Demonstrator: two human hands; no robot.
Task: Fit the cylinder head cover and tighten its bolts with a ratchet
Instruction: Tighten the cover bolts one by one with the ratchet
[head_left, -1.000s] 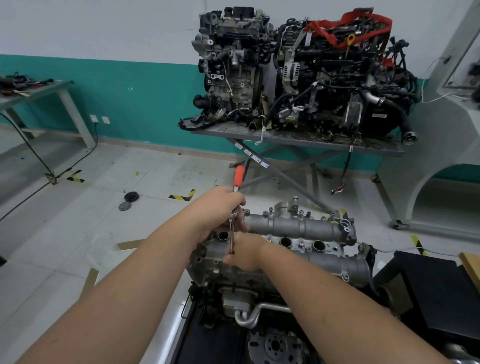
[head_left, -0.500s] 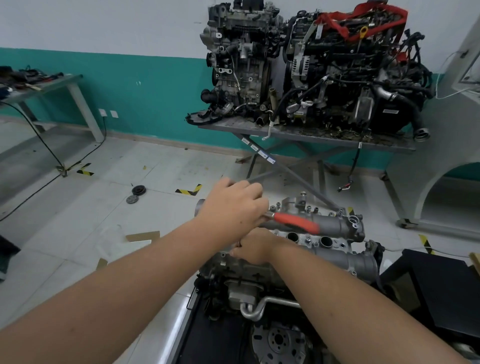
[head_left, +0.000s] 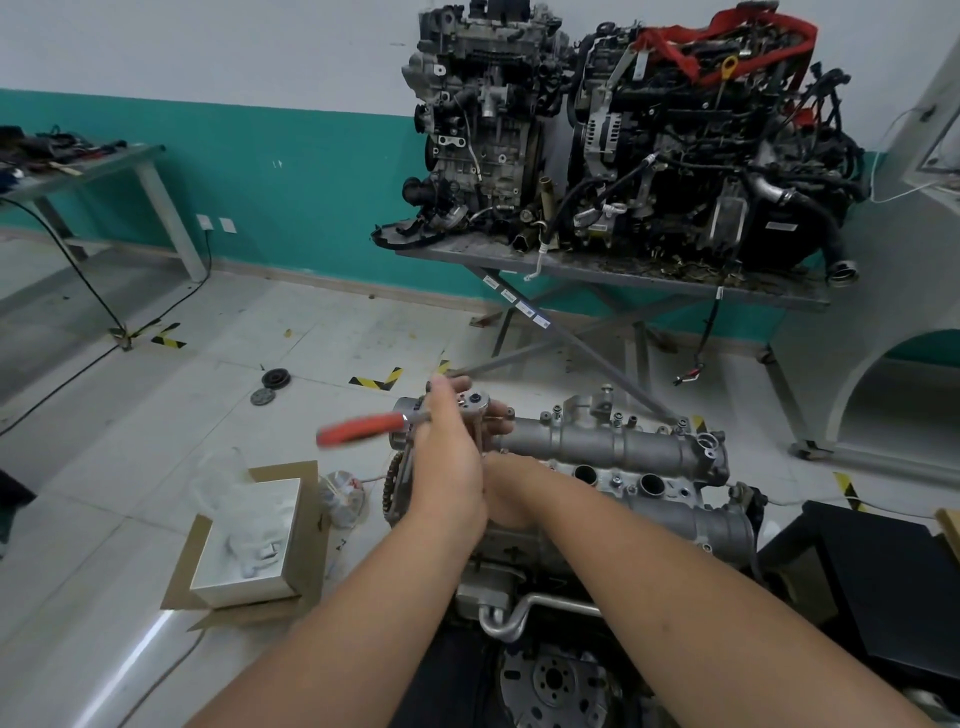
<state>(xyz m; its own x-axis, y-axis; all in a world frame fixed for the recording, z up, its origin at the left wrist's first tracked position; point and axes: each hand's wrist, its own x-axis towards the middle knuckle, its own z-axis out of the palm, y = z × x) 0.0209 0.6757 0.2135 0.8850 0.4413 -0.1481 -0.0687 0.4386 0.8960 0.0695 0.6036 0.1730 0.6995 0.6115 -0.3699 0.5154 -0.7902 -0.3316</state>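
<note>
Gripping ratchet (head_left: 395, 426) with left hand (head_left: 447, 457), no legible writing

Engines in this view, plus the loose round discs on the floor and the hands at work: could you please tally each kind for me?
Engines: 3 — two on the steel table, one being worked on
Round discs on the floor: 2
Hands: 2 — left hand, right hand
Total: 7
</note>
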